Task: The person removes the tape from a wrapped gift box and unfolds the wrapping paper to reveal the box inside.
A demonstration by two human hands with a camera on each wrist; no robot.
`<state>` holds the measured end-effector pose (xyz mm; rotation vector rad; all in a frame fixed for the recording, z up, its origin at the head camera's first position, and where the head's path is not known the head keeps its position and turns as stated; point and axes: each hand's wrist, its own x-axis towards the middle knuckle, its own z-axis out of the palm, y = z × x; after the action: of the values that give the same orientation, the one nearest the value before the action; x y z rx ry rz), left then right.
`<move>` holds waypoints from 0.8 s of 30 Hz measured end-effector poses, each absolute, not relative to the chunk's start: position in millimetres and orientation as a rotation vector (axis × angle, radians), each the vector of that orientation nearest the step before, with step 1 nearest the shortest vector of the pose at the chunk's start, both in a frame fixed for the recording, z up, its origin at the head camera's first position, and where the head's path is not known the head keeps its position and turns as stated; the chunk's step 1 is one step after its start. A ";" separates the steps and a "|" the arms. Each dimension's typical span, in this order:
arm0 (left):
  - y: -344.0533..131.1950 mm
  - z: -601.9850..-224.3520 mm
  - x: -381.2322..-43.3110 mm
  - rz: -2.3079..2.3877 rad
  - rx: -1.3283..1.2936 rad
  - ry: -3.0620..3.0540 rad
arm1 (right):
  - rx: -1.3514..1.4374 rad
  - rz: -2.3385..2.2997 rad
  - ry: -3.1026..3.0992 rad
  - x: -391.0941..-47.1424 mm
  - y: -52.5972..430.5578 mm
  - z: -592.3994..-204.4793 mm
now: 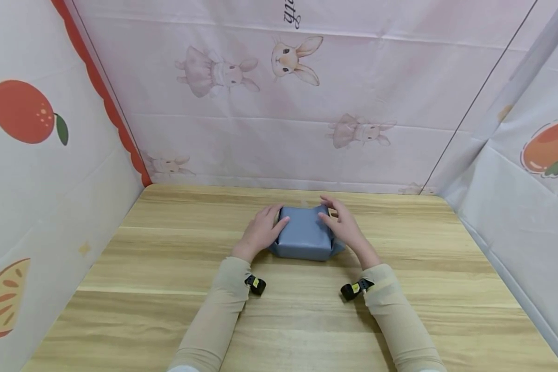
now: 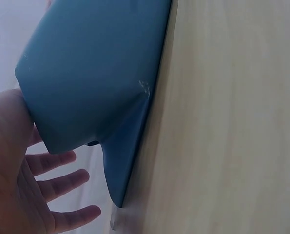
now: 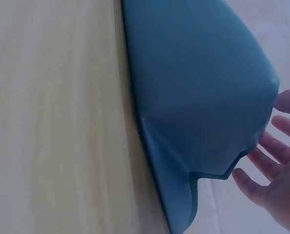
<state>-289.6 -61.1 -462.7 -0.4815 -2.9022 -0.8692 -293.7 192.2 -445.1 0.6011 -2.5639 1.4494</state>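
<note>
A box-shaped package in blue-grey wrapping paper (image 1: 304, 232) lies on the table, with folded paper flaps sticking out low at its left and right ends. My left hand (image 1: 259, 230) rests along its left side, thumb over the top edge. In the left wrist view, the other fingers (image 2: 69, 184) stretch out, spread apart, beside the paper's open end. On the opposite side is my right hand (image 1: 346, 225), its thumb at the top right edge. The right wrist view has its loosely extended fingers (image 3: 276, 146) at the paper's edge. What is inside the wrapping is mostly hidden.
The wooden table (image 1: 302, 330) extends all around the package. Behind it hangs a pink cloth (image 1: 269, 150) printed with rabbits; white fruit-printed cloths stand at left and right. Each sleeved wrist wears a small black camera (image 1: 256, 285).
</note>
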 end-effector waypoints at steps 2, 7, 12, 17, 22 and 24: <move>-60.7 -463.1 -289.7 -0.854 -0.472 -2.904 | 0.605 1.455 -2.545 -293.7 191.3 -444.5; -58.4 -463.2 -289.9 -0.824 -0.445 -2.914 | 0.606 1.441 -2.508 -293.1 189.7 -442.3; -56.1 -463.2 -290.0 -0.810 -0.426 -2.919 | 0.551 1.416 -2.480 -295.8 189.5 -440.5; -54.8 -462.8 -289.1 -0.803 -0.401 -2.927 | 0.499 1.352 -2.510 -301.6 190.5 -437.0; -53.6 -461.4 -287.4 -0.829 -0.393 -2.933 | 0.460 1.258 -2.652 -307.3 193.2 -428.2; -53.5 -461.1 -287.0 -0.831 -0.390 -2.933 | 0.461 1.195 -2.730 -310.1 193.6 -423.4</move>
<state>-287.0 -53.5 -461.1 -0.3898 -2.9327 -0.8314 -310.1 193.6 -423.4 0.4611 -2.7300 1.1949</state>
